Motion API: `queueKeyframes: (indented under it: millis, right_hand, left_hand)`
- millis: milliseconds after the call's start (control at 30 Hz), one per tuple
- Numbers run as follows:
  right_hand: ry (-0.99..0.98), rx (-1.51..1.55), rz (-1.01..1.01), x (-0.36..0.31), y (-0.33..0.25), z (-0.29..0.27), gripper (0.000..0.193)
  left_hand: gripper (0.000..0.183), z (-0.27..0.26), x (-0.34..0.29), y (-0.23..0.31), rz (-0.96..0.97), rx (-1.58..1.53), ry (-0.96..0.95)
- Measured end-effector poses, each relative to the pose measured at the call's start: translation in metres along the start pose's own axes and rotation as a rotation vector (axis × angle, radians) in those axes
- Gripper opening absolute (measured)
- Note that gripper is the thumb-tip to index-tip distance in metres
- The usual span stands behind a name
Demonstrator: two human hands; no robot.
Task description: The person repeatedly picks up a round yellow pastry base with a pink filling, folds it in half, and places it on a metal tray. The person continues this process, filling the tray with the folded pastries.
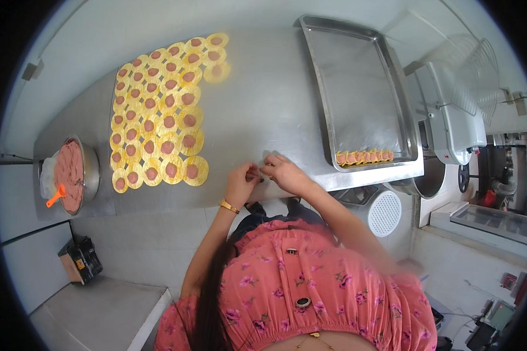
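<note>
My left hand (pixel 240 184) and my right hand (pixel 286 176) meet near the front edge of the steel table (pixel 260 99). Both have their fingers pinched together around something small that I cannot make out. To their left lie rows of round yellow wrappers (pixel 194 178), each with a lump of pink meat filling (pixel 167 147) on it. On the right, a shallow metal tray (pixel 328 125) holds a short row of folded yellow parcels (pixel 364 157) with pink filling showing, along its near end.
A metal bowl (pixel 92 171) of pink meat paste (pixel 70 174) stands at the table's left end, with an orange-handled utensil (pixel 57 195) in it. Beyond the tray sits a white machine (pixel 454 120). A perforated round white item (pixel 384 213) is below the table's right front edge.
</note>
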State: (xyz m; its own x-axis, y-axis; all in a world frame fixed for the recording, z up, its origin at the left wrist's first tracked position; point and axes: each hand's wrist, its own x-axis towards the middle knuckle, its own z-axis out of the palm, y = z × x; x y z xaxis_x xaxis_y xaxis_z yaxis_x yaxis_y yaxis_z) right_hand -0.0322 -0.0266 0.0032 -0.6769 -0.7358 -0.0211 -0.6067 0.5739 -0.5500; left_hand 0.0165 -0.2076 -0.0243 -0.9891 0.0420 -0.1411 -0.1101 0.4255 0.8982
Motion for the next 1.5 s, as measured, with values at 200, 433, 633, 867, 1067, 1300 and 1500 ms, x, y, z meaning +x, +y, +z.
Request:
queueKeyframes:
  millis: [200, 433, 633, 867, 1067, 1300, 1500]
  right_hand:
    - [0.247, 0.385, 0.126, -0.039, 0.023, -0.045, 0.027]
    - [0.622, 0.272, 0.739, -0.173, 0.135, -0.169, 0.036]
    - [0.555, 0.084, 0.947, -0.256, 0.222, -0.204, 0.031]
    - [0.301, 0.038, 0.901, -0.247, 0.253, -0.171, 0.029]
    - [0.004, 0.252, 0.792, -0.248, 0.258, -0.188, 0.036]
    - [0.003, 0.183, 0.74, -0.242, 0.258, -0.187, 0.037]
    - [-0.06, 0.169, 0.72, -0.241, 0.26, -0.195, 0.036]
  left_hand:
    - [0.019, 0.002, 0.028, 0.003, -0.001, -0.018, 0.102]
    - [0.024, -0.064, 0.178, -0.067, -0.09, 0.205, 0.512]
    - [0.04, -0.083, 0.262, -0.063, -0.376, 0.285, 0.646]
    - [0.044, -0.087, 0.282, -0.048, -0.567, 0.584, 0.64]
    - [0.036, -0.089, 0.279, -0.036, -0.551, 0.61, 0.608]
    - [0.032, -0.067, 0.262, -0.025, -0.478, 0.363, 0.687]
    - [0.02, -0.04, 0.214, -0.015, -0.363, 0.123, 0.575]
